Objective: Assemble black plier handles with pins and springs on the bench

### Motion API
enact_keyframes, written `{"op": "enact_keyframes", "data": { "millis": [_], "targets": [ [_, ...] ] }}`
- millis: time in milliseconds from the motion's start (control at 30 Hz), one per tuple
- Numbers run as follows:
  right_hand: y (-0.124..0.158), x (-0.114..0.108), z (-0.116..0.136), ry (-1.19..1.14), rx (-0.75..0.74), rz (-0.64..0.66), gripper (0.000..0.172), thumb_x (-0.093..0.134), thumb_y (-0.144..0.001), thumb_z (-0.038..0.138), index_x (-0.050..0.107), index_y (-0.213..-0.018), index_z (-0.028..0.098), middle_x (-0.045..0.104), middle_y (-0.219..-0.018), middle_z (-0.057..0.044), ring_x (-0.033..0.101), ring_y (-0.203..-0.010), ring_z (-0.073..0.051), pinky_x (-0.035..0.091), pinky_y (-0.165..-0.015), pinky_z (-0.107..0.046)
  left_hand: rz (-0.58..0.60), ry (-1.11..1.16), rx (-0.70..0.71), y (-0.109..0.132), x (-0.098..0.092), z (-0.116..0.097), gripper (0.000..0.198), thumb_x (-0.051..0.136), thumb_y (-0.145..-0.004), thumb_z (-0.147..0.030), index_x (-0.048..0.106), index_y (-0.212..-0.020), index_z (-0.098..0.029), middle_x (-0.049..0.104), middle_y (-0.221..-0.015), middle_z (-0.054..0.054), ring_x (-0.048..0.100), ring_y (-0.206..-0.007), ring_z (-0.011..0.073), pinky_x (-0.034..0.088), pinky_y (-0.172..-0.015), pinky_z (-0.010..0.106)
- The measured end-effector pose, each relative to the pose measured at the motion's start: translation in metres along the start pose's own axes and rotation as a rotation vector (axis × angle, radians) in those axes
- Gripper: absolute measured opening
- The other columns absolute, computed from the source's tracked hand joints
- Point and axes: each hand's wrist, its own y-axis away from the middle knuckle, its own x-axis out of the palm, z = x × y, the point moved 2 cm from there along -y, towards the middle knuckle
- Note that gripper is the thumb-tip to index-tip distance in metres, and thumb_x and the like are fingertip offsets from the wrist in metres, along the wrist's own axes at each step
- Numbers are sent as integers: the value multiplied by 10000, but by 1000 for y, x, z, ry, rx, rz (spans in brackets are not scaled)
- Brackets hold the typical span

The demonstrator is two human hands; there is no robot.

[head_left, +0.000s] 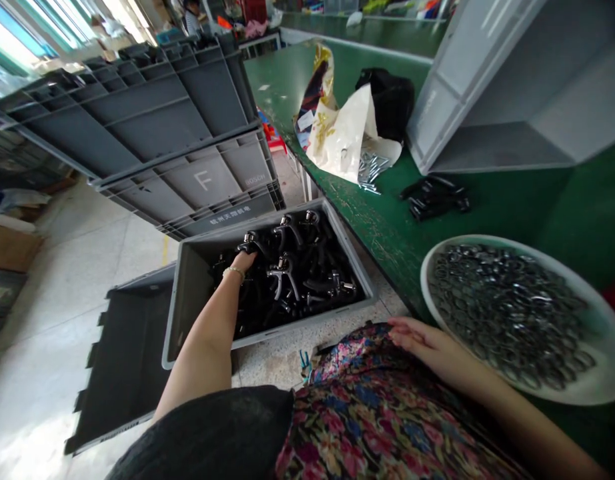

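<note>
My left hand (244, 259) reaches down into a grey plastic crate (185, 293) on the floor and closes on one of the black hand grippers (292, 273) piled inside it. Its fingers are partly hidden among the black handles and metal springs. A bead bracelet sits on that wrist. My right hand (418, 339) rests flat on my floral-clad lap, fingers stretched out and holding nothing, right beside a white bowl (600, 383) full of metal rings (507, 313) on the green table (577, 213).
Stacked grey crates (152, 127) stand behind the floor crate, and a dark lid (127, 360) lies left of it. On the table are a few black handles (434, 196), a plastic bag (342, 133) spilling metal parts, a black bag (390, 100) and a tipped grey bin (512, 80).
</note>
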Motion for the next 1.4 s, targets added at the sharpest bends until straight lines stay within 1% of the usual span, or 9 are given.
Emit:
{"op": "enact_keyframes", "data": {
  "millis": [133,267,433,633,767,933,1100,1233,1400],
  "targets": [
    [9,2,-19,25,9,-57,574,568,-745,620,669,-1131,207,725,-1016,-98,675,-978,-276,505,-948,-420,-68,-56,-34,11,-13,8,276,661,-732,-256,632,-954,-94,699,-946,184,582,-1106,352,427,-926,408],
    [10,8,-36,58,-11,-56,503,580,-761,565,683,-1101,209,720,-1058,-96,663,-1002,-279,495,-953,-431,-25,6,33,51,-17,23,386,566,-838,-356,575,-1125,-98,704,-946,121,617,-1010,261,466,-876,346],
    [6,19,-45,65,-37,-10,503,559,-790,551,661,-1132,196,714,-1061,-99,662,-1002,-267,495,-948,-408,150,17,127,94,26,31,296,631,-806,-373,656,-940,-110,707,-835,77,636,-863,227,484,-837,315],
    [8,24,-49,86,-53,4,521,542,-803,555,648,-1149,180,702,-1085,-115,652,-1023,-270,484,-961,-402,133,-20,221,86,83,18,328,668,-790,-291,644,-1038,-78,681,-1049,148,602,-1042,246,437,-961,332],
    [12,24,-59,52,-46,-21,551,529,-801,572,643,-1158,168,707,-1044,-115,662,-984,-263,499,-936,-396,195,-50,263,85,82,15,607,809,-590,-161,614,-1162,-96,674,-1130,111,587,-1098,241,427,-1005,311],
    [10,28,-70,-13,-35,-51,595,561,-735,608,660,-1128,172,706,-1066,-124,662,-986,-278,495,-948,-415,208,-133,207,87,78,15,385,696,-699,-148,674,-1081,-108,719,-998,94,646,-990,245,484,-930,324],
    [8,27,-71,-11,-50,-86,550,575,-714,623,698,-1056,209,718,-1060,-110,665,-994,-290,504,-940,-428,22,-172,120,87,93,5,389,635,-763,-237,659,-1139,-139,674,-1149,143,611,-1106,275,462,-936,335],
    [9,23,-74,12,-50,-87,530,563,-721,614,702,-1039,215,726,-1047,-104,670,-998,-299,512,-934,-431,-71,-150,50,94,69,15,258,630,-752,-281,716,-915,-101,719,-941,173,658,-984,310,491,-840,362],
    [6,24,-79,32,-36,-95,518,548,-732,587,699,-1044,201,718,-1080,-114,662,-1029,-303,508,-947,-432,-118,-18,-24,89,-19,55,252,605,-772,-312,703,-871,-102,724,-774,88,683,-746,231,524,-676,305]
  ]
}}
